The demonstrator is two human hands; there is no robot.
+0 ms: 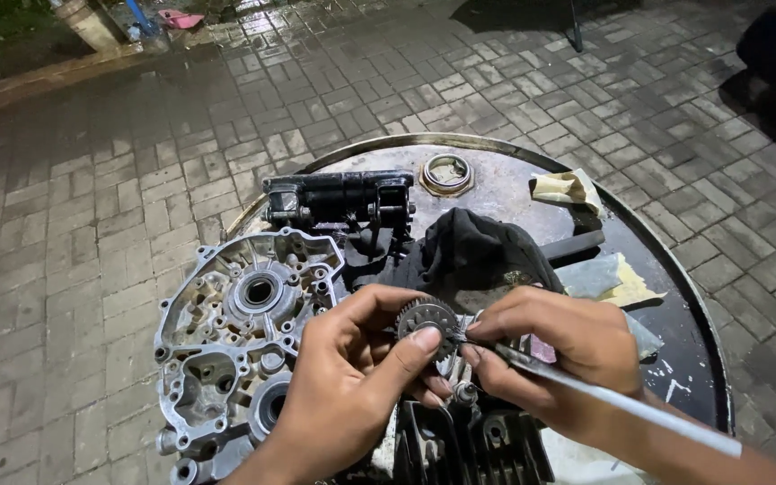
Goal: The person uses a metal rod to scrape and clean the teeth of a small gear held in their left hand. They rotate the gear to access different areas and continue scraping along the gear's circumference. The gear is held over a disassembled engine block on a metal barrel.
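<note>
Single head-worn view, angled steeply down and forward over the round drum top [675, 269]. Close range; drum fills lower centre, wet brick paving [92, 224] beyond and left of it.

gear [426, 316]: partly covered by left hand [352, 377] thumb
engine block [473, 445]: cut off at bottom edge
rod [621, 404] tip: hidden behind right hand [559, 350] fingers

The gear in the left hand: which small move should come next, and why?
Probably keep the left hand steady and work the tip of the thin metal tool slightly further in at the small gear's hub. The right hand already has the tip at the gear's side, pinched close to it.
</note>
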